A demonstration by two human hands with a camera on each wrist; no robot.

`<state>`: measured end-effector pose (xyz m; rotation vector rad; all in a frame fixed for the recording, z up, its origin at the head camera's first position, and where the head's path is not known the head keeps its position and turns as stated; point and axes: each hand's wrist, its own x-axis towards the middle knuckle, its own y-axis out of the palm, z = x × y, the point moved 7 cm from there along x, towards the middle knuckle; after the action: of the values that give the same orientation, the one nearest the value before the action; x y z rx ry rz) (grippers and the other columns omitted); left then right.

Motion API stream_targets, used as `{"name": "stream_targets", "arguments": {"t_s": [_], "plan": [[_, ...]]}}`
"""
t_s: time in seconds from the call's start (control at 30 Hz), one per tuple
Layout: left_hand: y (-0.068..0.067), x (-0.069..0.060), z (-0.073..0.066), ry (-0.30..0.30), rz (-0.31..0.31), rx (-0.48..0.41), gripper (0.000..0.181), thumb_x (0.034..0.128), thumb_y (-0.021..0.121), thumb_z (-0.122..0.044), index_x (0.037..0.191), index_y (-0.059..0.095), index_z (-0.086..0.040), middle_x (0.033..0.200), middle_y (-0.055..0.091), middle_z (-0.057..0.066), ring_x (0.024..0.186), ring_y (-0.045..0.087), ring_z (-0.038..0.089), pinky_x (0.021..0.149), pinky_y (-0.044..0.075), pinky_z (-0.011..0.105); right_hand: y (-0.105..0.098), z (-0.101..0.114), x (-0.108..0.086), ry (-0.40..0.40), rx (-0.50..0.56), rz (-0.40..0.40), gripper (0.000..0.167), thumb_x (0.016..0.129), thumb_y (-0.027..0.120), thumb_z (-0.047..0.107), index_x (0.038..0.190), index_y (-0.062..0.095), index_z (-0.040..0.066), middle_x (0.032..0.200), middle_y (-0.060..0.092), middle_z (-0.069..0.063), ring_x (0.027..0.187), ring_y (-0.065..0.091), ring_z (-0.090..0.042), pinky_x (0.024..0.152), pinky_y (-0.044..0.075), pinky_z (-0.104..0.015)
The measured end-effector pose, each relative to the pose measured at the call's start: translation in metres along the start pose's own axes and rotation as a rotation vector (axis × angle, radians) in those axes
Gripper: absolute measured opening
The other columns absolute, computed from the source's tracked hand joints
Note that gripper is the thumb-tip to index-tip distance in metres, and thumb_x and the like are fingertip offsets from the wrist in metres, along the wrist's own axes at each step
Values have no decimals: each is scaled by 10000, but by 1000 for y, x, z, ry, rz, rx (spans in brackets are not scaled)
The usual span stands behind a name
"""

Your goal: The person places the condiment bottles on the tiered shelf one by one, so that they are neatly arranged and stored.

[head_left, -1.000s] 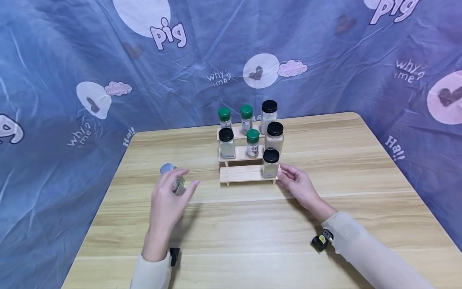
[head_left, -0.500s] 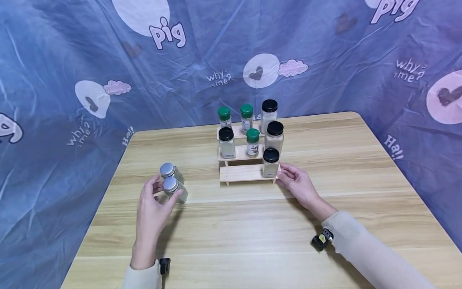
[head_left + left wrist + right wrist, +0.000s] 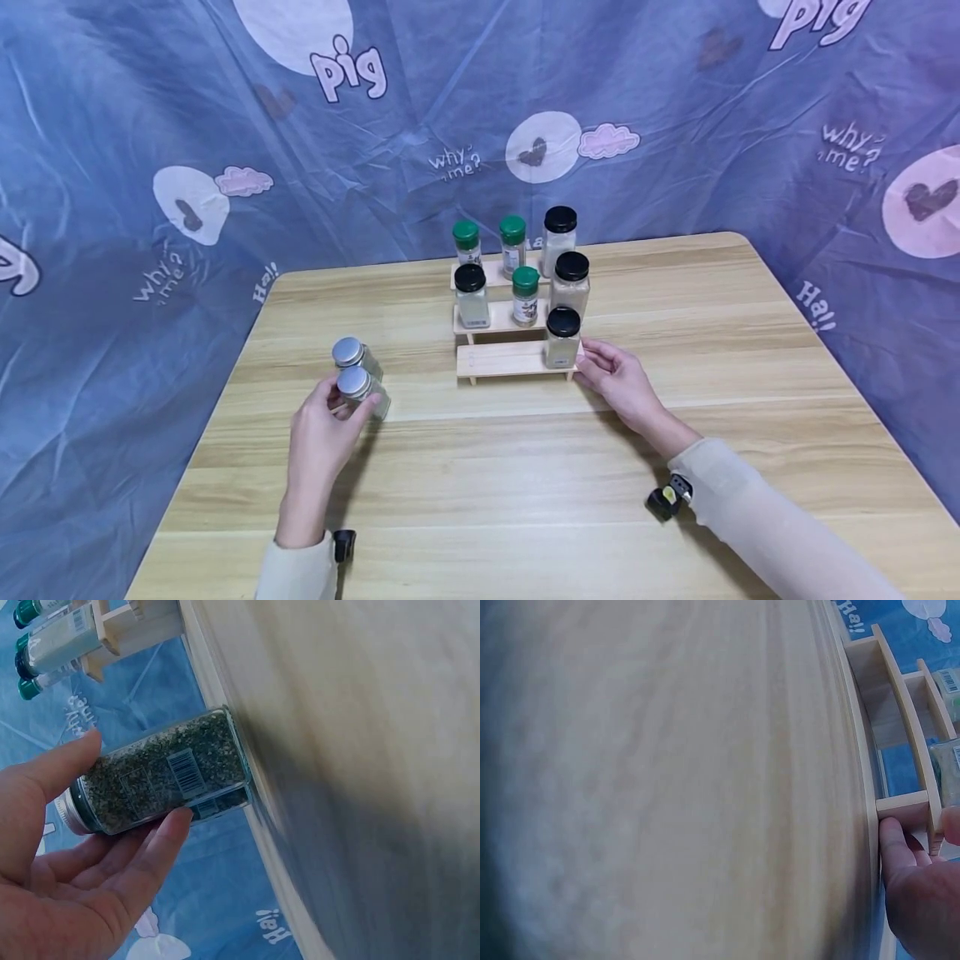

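My left hand pinches a glass spice jar with a silver lid between thumb and fingers. The left wrist view shows dried green flakes in this spice jar, its base at the tabletop. Right behind it stands a second silver-lidded jar, partly covered. On the other side, my right hand grips the right end of a three-tier wooden spice rack. In the right wrist view its fingers lie under the lowest shelf by the leg, thumb above.
A black-lidded jar stands at the right of the lowest tier. The middle tier bears a black-lidded jar, a green-lidded jar and another black-lidded one. More jars stand on top. A printed blue cloth hangs behind the wooden table.
My left hand has swung left and down from above the silver-lidded jars, uncovering both, and its fingers have closed on the nearer one. The right hand and the rack have stayed still.
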<state>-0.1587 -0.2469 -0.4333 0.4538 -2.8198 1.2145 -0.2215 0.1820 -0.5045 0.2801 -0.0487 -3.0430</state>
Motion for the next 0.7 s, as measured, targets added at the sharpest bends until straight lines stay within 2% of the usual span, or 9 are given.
{"name": "stream_targets", "arguments": {"t_s": [0.13, 0.3, 0.4, 0.6, 0.7], "plan": [[5, 0, -2, 17, 47, -22, 538, 928, 827, -265, 1353, 636, 5, 1264, 726, 258, 1138, 745, 388, 952, 645, 474, -1, -1, 0, -1, 1, -1, 550, 1061, 558, 13, 1557, 355, -113, 1546, 422, -385, 1031, 672, 99, 1033, 564, -219], [12, -3, -12, 40, 128, -67, 469, 955, 794, -202, 1352, 633, -11, 1296, 713, 230, 1191, 725, 366, 999, 628, 454, -2, 0, 0, -5, 5, 0, 549, 1062, 556, 11, 1558, 356, -108, 1550, 421, -381, 1035, 671, 98, 1032, 563, -215], [16, -3, -22, 56, 162, -99, 471, 953, 801, -221, 1353, 638, -34, 1290, 723, 209, 1201, 724, 344, 1011, 623, 420, -1, 0, 1, -12, 9, 1, 547, 1062, 560, 14, 1556, 360, -112, 1546, 423, -386, 1040, 670, 94, 1031, 564, -213], [25, 1, -46, 70, 272, -186, 525, 903, 853, -272, 1362, 660, -106, 1245, 750, 134, 1156, 746, 278, 996, 632, 352, -1, -1, 2, -23, 13, 1, 532, 1061, 565, 15, 1540, 380, -125, 1530, 439, -393, 1039, 678, 85, 1019, 573, -205], [33, 3, -61, 114, 324, -203, 550, 889, 866, -294, 1372, 664, -127, 1231, 754, 96, 1145, 747, 252, 1008, 631, 358, 0, -2, 2, -25, 13, 5, 528, 1060, 567, 14, 1538, 387, -121, 1526, 448, -389, 1039, 682, 79, 1022, 573, -211]]}}
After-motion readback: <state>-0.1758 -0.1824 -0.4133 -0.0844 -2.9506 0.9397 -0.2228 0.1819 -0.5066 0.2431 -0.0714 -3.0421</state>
